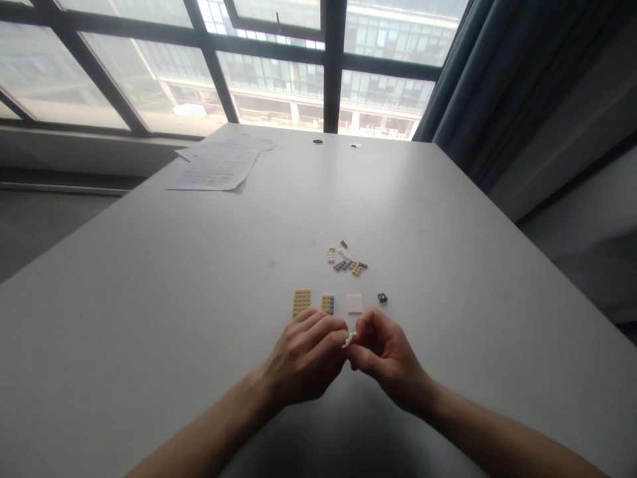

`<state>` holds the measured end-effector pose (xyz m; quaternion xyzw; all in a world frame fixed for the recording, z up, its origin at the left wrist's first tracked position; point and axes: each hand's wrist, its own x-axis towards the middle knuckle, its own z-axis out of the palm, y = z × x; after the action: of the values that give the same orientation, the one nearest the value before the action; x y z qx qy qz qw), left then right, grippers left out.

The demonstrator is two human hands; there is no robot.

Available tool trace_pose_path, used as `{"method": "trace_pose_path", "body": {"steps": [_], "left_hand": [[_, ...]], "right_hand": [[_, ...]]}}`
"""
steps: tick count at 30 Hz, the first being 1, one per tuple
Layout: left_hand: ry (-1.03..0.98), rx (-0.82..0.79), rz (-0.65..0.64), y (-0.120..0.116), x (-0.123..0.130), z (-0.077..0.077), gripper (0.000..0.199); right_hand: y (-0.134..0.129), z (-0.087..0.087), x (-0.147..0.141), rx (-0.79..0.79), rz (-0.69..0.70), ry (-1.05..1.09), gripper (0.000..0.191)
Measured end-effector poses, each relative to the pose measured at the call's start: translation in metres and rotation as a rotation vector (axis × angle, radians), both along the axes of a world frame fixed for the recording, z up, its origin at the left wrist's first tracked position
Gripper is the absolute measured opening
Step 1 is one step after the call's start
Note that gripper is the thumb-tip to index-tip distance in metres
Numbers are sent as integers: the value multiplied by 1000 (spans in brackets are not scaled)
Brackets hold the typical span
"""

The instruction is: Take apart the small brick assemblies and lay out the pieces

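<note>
At the lower centre of the frame, fingers of the left hand (308,355) and right hand (391,355) grasp a small white piece (350,340), equally near, its long axis slanting up rightward. Its full shape is unclear; left fingertips are mostly hidden.

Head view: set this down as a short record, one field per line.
Left grip: fingertips against small white piece; closure hidden
Right grip: pinching the same piece
Row, left to right: tan plate, tan-and-grey piece, pale square tile, black piece
Beyond row: scattered small pieces
Surface: white table
Far left: printed papers
Backdrop: windows, dark curtain
</note>
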<state>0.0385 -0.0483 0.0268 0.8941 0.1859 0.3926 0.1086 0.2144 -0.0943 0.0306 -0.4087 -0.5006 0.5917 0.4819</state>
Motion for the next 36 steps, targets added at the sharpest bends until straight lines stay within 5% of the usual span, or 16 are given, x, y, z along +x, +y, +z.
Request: {"method": "trace_pose_path", "body": {"steps": [8, 13, 20, 25, 29, 36], "left_hand": [[24, 23, 15, -1, 0, 3, 12], [22, 0, -47, -2, 1, 2, 12], [-46, -99, -72, -4, 3, 4, 11], [-37, -106, -71, -4, 4, 5, 11], [-71, -97, -20, -2, 2, 5, 9], [-325, -145, 208, 5, -8, 2, 9]], "right_hand": [[-1, 21, 10, 516, -44, -533, 9], [-5, 27, 15, 563, -1, -641, 14], [-9, 23, 22, 877, 72, -730, 25], [-7, 26, 30, 928, 129, -915, 17], [-2, 17, 39, 928, 40, -994, 11], [6, -16, 60, 652, -30, -1050, 8]]}}
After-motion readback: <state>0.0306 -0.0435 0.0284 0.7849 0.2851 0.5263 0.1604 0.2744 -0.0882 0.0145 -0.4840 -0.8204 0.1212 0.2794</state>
